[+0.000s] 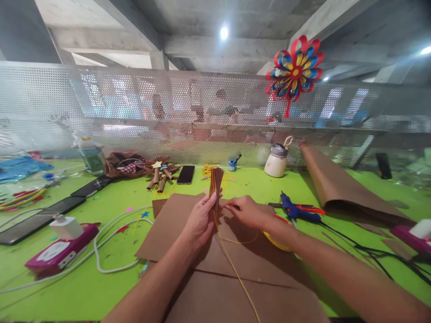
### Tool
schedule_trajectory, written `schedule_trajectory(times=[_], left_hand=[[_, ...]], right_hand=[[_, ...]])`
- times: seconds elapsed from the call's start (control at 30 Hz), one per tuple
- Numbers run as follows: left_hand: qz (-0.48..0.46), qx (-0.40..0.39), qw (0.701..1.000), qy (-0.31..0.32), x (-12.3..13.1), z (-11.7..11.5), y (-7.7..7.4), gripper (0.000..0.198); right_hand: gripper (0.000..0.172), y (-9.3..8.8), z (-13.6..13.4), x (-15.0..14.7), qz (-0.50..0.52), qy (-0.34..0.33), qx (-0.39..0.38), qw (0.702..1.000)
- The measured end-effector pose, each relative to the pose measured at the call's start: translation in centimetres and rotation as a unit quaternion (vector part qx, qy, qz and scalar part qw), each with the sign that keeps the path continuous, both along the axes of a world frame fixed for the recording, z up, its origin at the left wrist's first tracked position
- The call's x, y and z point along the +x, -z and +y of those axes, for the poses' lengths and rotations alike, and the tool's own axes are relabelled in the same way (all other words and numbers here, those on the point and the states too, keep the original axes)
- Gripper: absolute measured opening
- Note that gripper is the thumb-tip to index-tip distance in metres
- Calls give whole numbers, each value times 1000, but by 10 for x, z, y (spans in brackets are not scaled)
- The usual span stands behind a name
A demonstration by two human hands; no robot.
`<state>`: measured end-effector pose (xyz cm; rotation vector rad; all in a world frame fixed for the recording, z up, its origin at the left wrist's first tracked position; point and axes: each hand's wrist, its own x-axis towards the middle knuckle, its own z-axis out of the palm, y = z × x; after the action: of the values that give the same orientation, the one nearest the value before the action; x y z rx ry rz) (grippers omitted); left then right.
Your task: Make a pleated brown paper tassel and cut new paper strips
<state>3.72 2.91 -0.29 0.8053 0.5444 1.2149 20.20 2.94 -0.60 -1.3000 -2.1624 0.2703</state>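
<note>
My left hand (203, 214) is closed around a bundle of folded brown paper (216, 180), which it holds upright above the brown paper sheets (175, 224). A thin yellow cord (232, 264) runs along the bundle and trails down toward the front edge. Just to the right, my right hand (247, 211) has its thumb and fingers pinched together close to the bundle. The cord seems to pass to those fingertips, though the exact grip is too small to see clearly. Part of a yellow ring-shaped thing (278, 242) shows beneath my right forearm.
A blue glue gun (299, 211) with a black cable lies right, beside rolled brown paper (330, 184). At the back stand a white jug (276, 161), a small blue bottle (232, 165) and a phone (186, 175). A purple power strip (63, 251) with white cable lies left.
</note>
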Motion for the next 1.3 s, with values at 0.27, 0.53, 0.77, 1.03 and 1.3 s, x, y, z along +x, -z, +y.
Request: schedule_trajectory(times=[0.27,0.53,0.77,1.03,1.3], left_hand=[[13,6,996,86,2,-4,3,27],[18,-35,998,44,2,1,11,22],[46,-52,997,44,2,0,8,12],[122,15,991,51,8,-3,15,17],[211,48,974,60,10,-15,12,23]], right_hand=[[21,-3,-26,-26,-56,4,28,998],[22,0,-44,-30,-190,8,43,981],[17,-2,-72,-27,-294,-67,44,953],[23,-38,-52,-3,-77,18,133,988],[64,-19,6,10,201,136,16,970]])
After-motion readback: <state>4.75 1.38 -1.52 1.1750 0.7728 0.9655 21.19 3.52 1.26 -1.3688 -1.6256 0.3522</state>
